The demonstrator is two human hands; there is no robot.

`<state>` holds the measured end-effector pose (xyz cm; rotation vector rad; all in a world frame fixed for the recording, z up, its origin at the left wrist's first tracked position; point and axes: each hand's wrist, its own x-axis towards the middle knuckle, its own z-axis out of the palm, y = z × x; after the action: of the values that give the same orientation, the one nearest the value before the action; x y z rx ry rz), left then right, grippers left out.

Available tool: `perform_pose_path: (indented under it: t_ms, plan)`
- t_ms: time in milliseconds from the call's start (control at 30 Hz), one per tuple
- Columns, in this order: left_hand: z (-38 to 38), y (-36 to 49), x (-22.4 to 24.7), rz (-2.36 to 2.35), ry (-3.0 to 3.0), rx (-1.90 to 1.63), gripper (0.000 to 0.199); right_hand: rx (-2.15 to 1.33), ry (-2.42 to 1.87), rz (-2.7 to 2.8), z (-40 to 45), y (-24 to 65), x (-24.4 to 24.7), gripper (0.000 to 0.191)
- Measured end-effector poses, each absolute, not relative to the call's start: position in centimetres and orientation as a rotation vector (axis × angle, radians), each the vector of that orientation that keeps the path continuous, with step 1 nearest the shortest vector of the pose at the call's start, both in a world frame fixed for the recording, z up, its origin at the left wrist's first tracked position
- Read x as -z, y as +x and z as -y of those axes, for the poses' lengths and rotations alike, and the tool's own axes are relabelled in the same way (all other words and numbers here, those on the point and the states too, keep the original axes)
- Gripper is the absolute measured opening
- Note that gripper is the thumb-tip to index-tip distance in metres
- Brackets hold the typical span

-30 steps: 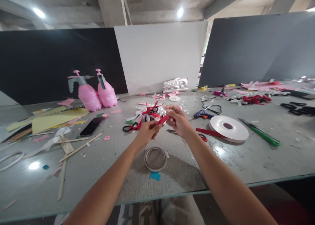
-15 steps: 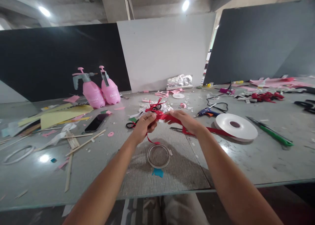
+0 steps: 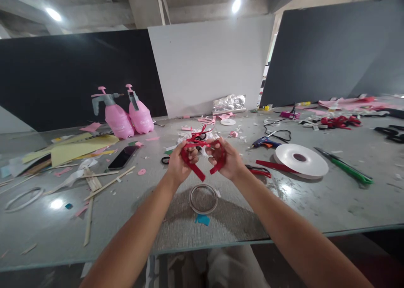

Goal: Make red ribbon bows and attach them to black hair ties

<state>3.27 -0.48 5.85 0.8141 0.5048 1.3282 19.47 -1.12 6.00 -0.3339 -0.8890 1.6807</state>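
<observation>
A red ribbon [image 3: 196,170] stretches between my two hands above the middle of the table, with one end hanging from each hand. My left hand [image 3: 181,164] is closed round its left part. Closed on the right part is my right hand [image 3: 229,158]. Just behind my hands lie more thin red ribbon and black-handled scissors, partly covered. A clear tape ring [image 3: 203,199] lies on the table nearer to me, beside a blue scrap [image 3: 202,220].
To the right are a red cutter [image 3: 259,171], a white ribbon roll [image 3: 301,161], a blue glue gun [image 3: 265,142] and a green-handled tool [image 3: 350,169]. Two pink spray bottles [image 3: 119,120], a phone [image 3: 123,157] and wood strips [image 3: 110,183] are on the left.
My right hand has drawn back and turned palm inward. The ribbon ends now hang down from both hands. The red cutter shows further right, and the ribbon at the roll lies loose.
</observation>
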Motion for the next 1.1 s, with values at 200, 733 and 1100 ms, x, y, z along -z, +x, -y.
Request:
perform_pose_path:
  t_ms: [200, 733, 1100]
  plan:
    - [0.8, 3.7, -5.0, -0.516, 0.777, -1.378, 0.029, -1.637, -0.430, 0.790, 1.6, 17.7, -5.2, 0.035]
    - [0.2, 4.0, -4.1, -0.528, 0.713, -1.447, 0.036, -1.608, -0.474, 0.790, 0.8, 16.3, -3.3, 0.032]
    - [0.0, 4.3, -3.4, -0.519, 0.749, -1.391, 0.032, -1.645, -0.496, 0.808, -0.1, 16.8, -2.9, 0.031]
